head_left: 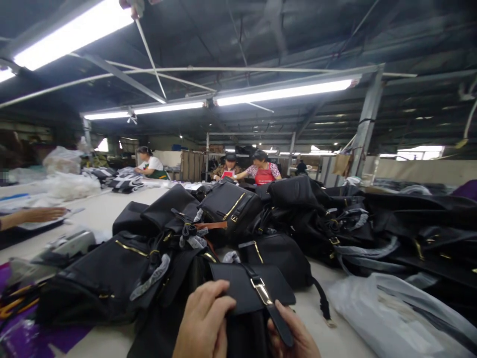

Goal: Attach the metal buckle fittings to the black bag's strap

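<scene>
A black bag with a front flap (246,291) and a gold-toned buckle (261,291) lies right in front of me at the bottom of the head view. My left hand (204,320) is closed on the flap's near left edge, thumb on top. My right hand (294,335) holds the black strap (281,325) that runs down from the buckle, fingers curled under it. Only part of each hand shows above the frame's lower edge.
Several black bags with gold zips (231,209) are heaped across the long pale table (100,211). Clear plastic wrap (391,308) lies at the right. Another person's forearm (33,216) rests at the left edge. Three workers (261,171) sit at the far end.
</scene>
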The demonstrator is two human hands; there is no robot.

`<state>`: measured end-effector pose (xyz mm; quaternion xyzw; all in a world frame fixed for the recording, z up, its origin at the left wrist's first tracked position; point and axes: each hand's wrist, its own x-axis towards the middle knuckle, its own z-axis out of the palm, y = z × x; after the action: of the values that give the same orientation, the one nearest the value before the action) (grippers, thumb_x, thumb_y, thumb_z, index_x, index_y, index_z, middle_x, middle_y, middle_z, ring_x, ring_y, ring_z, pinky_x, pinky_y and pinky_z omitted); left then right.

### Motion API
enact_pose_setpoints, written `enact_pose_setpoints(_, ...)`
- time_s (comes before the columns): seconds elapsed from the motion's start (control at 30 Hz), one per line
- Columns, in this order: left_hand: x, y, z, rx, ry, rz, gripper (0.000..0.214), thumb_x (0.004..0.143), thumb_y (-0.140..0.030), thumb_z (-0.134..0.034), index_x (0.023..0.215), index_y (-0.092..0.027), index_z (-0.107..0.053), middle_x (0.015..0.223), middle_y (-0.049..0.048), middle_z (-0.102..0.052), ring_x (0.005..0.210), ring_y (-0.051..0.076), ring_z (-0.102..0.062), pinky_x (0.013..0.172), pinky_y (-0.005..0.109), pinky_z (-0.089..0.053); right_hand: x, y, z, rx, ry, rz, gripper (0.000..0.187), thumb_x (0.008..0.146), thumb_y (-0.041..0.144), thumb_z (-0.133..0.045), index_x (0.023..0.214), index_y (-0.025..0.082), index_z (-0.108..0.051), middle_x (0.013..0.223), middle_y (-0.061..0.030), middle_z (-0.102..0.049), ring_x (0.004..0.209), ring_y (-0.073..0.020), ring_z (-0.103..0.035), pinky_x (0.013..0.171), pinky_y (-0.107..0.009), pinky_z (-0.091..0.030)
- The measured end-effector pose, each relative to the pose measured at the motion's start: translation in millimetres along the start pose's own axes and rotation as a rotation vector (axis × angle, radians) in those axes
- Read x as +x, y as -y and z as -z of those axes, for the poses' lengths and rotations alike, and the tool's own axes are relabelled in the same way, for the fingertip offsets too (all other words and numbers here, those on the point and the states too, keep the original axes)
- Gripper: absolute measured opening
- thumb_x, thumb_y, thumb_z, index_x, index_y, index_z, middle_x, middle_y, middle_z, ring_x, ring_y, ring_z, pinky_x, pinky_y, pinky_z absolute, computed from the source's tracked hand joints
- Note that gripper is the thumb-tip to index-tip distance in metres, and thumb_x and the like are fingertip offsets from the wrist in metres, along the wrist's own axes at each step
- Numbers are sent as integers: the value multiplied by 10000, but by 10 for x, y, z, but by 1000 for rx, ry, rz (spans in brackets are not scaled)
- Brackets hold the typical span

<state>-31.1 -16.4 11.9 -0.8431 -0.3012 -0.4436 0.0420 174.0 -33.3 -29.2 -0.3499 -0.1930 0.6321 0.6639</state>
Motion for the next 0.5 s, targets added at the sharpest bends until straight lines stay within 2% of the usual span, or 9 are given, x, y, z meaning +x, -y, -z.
enact_pose_setpoints(0.07,170,57,38,11,24,19,639,734,7,-450,1317,-246,-522,1413,95,-576,1347,295,-466,1095,537,-414,-34,211,-125,-72,40,69,531,501,536,-950,600,150,-600,494,28,-645,337,-62,-532,328,-126,-372)
enact_pose_setpoints(0.13,358,143,65,-37,77,68,660,723,-10,-448,1341,-231,-525,1392,98,-602,1328,309,-488,1101,572,-382,-61,382,-262,-152,79,134,511,555,563,-918,620,151,-624,518,27,-646,356,-63,-533,332,-132,-369)
enact_pose_setpoints(0.17,445,185,70,-83,102,108,552,759,-46,-455,1267,-220,-588,1299,101,-667,1237,304,-569,1052,534,-436,-66,438,-322,-199,89,152,505,565,587,-903,671,155,-663,538,20,-657,380,-78,-554,344,-144,-386)
enact_pose_setpoints(0.23,588,246,65,-190,137,249,266,861,-178,-463,1009,-201,-682,1008,88,-758,948,271,-686,851,409,-532,-56,486,-405,-343,84,231,537,606,636,-859,860,177,-745,642,-20,-716,507,-138,-642,431,-200,-483)
enact_pose_setpoints(0.3,685,270,49,-297,131,401,223,904,-291,-473,834,-200,-664,798,49,-734,748,234,-677,698,331,-511,-28,471,-426,-563,73,402,559,704,673,-770,1004,201,-770,853,-78,-769,787,-227,-713,696,-298,-582)
enact_pose_setpoints(0.37,753,282,24,-408,78,490,197,894,-309,-503,811,-202,-646,750,22,-709,748,225,-670,705,308,-492,6,442,-398,-814,100,587,505,839,665,-634,1045,228,-780,1091,-104,-748,1084,-294,-655,968,-375,-514)
enact_pose_setpoints(0.4,784,298,8,-474,41,508,173,883,-304,-522,823,-202,-648,770,18,-713,797,230,-674,746,306,-492,24,434,-374,-940,144,671,470,894,630,-580,1078,243,-773,1180,-103,-719,1177,-310,-606,1041,-400,-466)
enact_pose_setpoints(0.43,817,329,-13,-541,1,519,155,870,-300,-539,844,-202,-656,804,19,-724,851,237,-676,793,308,-492,41,430,-347,-1067,206,747,416,934,573,-551,1125,265,-755,1230,-96,-697,1216,-313,-582,1074,-420,-438)
enact_pose_setpoints(0.5,884,443,-71,-653,-66,545,174,850,-307,-556,911,-194,-674,906,33,-748,949,250,-672,882,322,-487,72,412,-291,-1318,398,918,308,959,431,-569,1200,304,-712,1182,-84,-715,1136,-285,-638,1087,-434,-429)
